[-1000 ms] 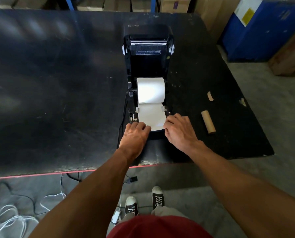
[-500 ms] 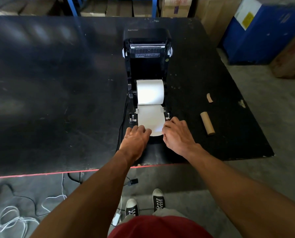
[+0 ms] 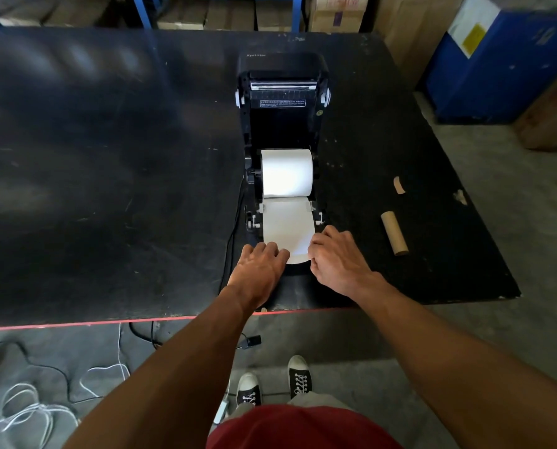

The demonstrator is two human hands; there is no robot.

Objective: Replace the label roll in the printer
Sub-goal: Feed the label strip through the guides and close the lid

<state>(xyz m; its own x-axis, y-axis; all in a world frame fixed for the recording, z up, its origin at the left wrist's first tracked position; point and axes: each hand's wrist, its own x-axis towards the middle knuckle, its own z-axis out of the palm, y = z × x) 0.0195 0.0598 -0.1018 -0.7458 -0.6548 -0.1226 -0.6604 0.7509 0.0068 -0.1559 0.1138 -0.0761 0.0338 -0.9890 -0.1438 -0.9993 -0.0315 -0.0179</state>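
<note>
Paper end [image 3: 291, 244] further out since prev., empty core [image 3: 394, 233] nearby rt.

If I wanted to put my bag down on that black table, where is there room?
The table is bare all the way left of the printer and its cable. Behind the printer there is only a thin strip. The right side is tighter: an empty cardboard core and two scraps lie there. The near middle is taken by the left hand and right hand.
</note>
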